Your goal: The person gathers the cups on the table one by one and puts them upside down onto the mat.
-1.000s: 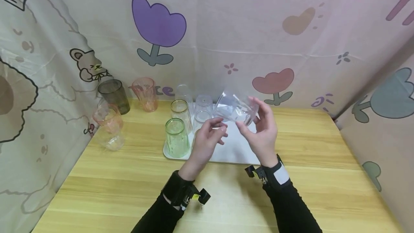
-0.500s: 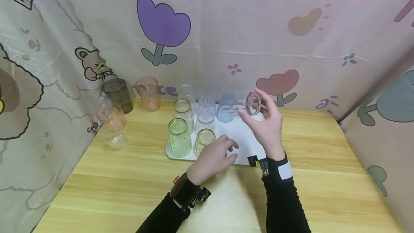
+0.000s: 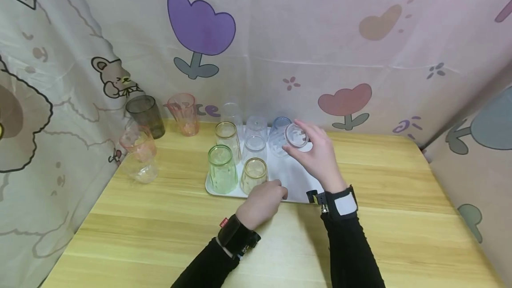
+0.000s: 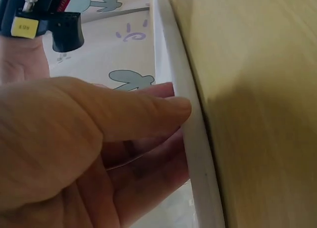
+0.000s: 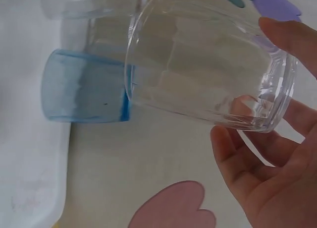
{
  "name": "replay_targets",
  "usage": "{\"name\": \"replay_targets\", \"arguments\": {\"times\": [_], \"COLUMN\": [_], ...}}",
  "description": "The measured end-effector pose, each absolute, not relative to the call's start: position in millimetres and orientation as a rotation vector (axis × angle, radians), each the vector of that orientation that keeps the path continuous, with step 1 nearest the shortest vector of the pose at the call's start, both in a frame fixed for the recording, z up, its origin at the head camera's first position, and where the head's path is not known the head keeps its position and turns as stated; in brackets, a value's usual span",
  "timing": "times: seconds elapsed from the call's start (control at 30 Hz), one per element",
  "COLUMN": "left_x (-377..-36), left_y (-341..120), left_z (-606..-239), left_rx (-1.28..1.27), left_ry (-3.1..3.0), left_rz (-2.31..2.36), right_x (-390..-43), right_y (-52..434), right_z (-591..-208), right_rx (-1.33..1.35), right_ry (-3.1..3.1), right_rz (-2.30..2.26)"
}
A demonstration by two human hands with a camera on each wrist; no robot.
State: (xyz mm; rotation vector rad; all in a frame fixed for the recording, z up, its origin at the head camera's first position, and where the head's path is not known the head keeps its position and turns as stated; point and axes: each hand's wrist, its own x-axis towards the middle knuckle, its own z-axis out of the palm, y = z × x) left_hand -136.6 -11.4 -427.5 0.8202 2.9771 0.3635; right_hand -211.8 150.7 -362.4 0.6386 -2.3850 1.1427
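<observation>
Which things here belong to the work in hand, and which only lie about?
In the work:
- clear cup, held by right hand
- white tray, touched by left hand
- blue cup

Lying about:
- dark grey cup
- pink cup

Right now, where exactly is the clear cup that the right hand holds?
In the head view the clear cup is held upside down in the right hand, over the far right of the white tray, beside the blue cup.
</observation>
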Motion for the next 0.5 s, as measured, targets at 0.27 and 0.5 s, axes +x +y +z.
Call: {"name": "replay_targets", "arguments": {"times": [0.27, 0.5], "left_x": [-137.6, -138.0], "left_y": [-10.4, -11.0], "left_z": [-430.4, -429.6], "left_rx": [0.862, 0.836], "left_ry": [3.011, 2.983], "left_rz": [0.329, 0.355], "right_x": [-222.9, -230.7], "right_y": [151.8, 150.8], "right_z": [-377.1, -391.2], "right_rx": [0.655, 0.664], "right_ry": [-2.529, -2.657], "right_rz": [1.065, 1.028]}}
